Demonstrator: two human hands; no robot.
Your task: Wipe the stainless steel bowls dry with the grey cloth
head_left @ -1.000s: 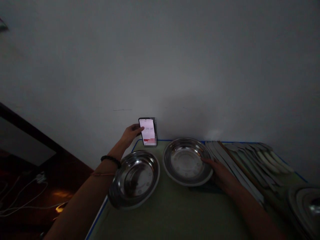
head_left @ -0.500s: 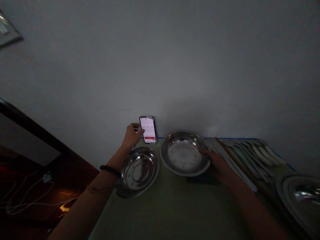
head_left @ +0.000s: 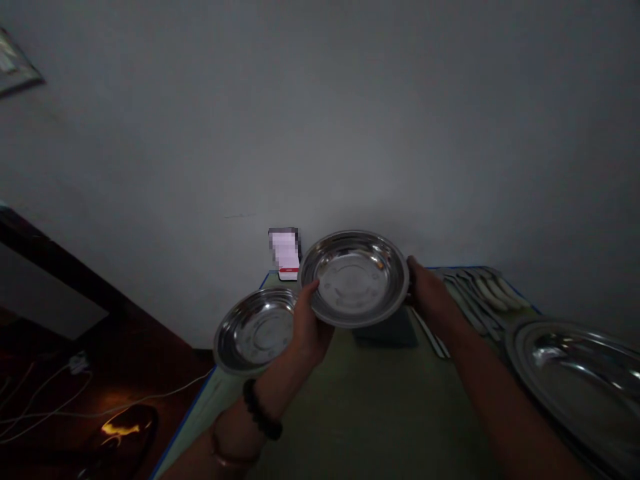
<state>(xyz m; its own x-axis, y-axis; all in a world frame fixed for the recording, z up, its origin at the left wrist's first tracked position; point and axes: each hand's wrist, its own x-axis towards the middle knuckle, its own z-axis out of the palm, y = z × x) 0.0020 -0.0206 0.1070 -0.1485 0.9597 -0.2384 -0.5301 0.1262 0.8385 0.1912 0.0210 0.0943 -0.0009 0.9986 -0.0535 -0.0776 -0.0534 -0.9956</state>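
Both hands hold up a round stainless steel bowl above the table, its inside facing me and tilted. My left hand grips its lower left rim, thumb over the edge and fingers underneath. At the right rim, my right hand is closed on the bowl, its fingertips mostly hidden behind it. A second steel bowl sits on the table at the left, partly covered by my left hand and forearm. Behind it a phone with a lit, partly blurred-out screen leans against the wall.
The green table has blue edging and meets a pale wall. Several utensils with pale handles lie at the back right. A large steel dish stands at the right. White cables run across the dark floor at the left.
My left hand has left the phone and taken hold of the bowl's left rim. The bowl is raised and shifted slightly left, and my right hand has moved to its outer right side.
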